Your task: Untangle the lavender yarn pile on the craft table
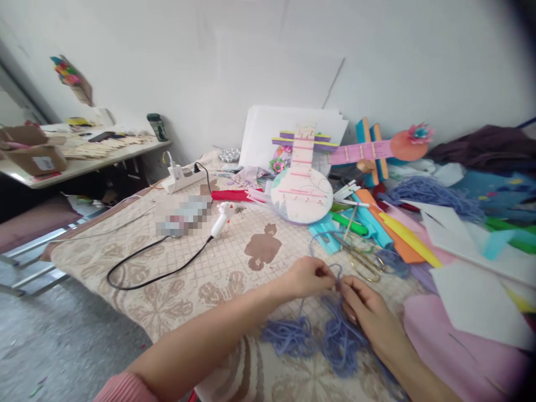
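Observation:
My left hand [312, 277] is closed in a pinch on a strand of blue-purple yarn [338, 273], which loops up between my hands. Close beside it, my right hand [363, 301] pinches the same strand, its fingertips almost touching the left ones. Below them a tangled bundle of the yarn [344, 346] hangs or lies at the table's near edge; I cannot tell which. A second loose heap of yarn [290, 336] is to its left. Gold-handled scissors [365, 265] lie just beyond my right hand.
A white glue gun [221, 219] with a black cord rests on the patterned tablecloth [167, 301], near a white power strip [182, 180]. Two paper instruments, one white and round-bodied [302, 195], lean at the back. Coloured paper and a white sheet [477, 298] crowd the right side.

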{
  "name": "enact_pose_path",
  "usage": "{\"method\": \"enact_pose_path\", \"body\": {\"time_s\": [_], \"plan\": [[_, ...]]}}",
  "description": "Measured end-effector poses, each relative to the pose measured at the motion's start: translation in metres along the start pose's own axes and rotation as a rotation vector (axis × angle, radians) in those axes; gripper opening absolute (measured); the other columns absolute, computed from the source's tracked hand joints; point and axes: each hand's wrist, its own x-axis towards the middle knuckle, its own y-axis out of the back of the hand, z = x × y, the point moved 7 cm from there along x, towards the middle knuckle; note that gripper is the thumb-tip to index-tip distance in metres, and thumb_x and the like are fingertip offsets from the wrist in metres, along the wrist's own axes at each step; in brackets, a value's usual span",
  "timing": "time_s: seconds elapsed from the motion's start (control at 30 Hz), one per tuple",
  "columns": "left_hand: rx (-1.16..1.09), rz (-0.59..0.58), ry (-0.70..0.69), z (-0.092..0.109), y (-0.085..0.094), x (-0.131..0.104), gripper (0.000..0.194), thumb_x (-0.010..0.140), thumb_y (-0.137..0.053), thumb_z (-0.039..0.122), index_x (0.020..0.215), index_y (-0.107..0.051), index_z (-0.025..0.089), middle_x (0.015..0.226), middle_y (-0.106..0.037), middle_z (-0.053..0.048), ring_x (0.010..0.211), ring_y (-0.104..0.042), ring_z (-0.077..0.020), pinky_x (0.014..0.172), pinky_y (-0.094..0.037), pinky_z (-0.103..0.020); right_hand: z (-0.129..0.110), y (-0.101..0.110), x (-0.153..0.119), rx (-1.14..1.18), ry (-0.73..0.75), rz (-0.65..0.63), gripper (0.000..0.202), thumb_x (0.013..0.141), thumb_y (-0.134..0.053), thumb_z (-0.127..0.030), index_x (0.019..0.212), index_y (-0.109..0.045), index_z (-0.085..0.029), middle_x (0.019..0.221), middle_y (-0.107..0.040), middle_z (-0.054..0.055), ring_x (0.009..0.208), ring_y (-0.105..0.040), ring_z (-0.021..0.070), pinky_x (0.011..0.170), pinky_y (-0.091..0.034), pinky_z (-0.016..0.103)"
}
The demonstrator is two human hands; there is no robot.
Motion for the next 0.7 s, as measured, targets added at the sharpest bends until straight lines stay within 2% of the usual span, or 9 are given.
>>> {"method": "enact_pose_path", "body": {"time_s": [0.13, 0.23, 0.7], "plan": [[-0.118, -0.08, 0.067, 0.002, 0.0, -0.002, 0.014, 0.064, -0.056, 0.018, 0.073, -0.063, 0.011, 0.06, -0.055, 0.002, 0.05, -0.042, -0.0058, 0.046, -0.031, -0.019, -0.011, 0.0, -0.001, 0.007, 0.085, 0.026, 0.026, 0.086, -0.045, -0.043, 0.076, -0.045, -0.019, 0.049, -0.033, -0.007, 0.044, -0.03, 0.0081, 0.043, -0.023, 0.021], [-0.131, -0.097, 0.051, 0.006, 0.002, -0.003, 0.017, 0.062, -0.061, 0.022, 0.074, -0.064, 0.011, 0.058, -0.052, 0.003, 0.048, -0.038, -0.005, 0.044, -0.027, -0.018, -0.019, 0.001, -0.003, 0.007, 0.131, 0.051, 0.024, 0.085, -0.046, -0.041, 0.075, -0.046, -0.019, 0.05, -0.035, -0.007, 0.043, -0.031, 0.0079, 0.042, -0.025, 0.021], [-0.048, -0.037, 0.015, 0.007, 0.005, -0.003, 0.018, 0.061, -0.064, 0.027, 0.068, -0.064, 0.011, 0.056, -0.052, 0.003, 0.048, -0.037, -0.0045, 0.044, -0.023, -0.019, -0.033, 0.004, -0.008, -0.136, 0.281, 0.108, 0.019, 0.083, -0.044, -0.034, 0.072, -0.046, -0.019, 0.055, -0.039, -0.004, 0.046, -0.035, 0.0085, 0.043, -0.028, 0.021]]}}
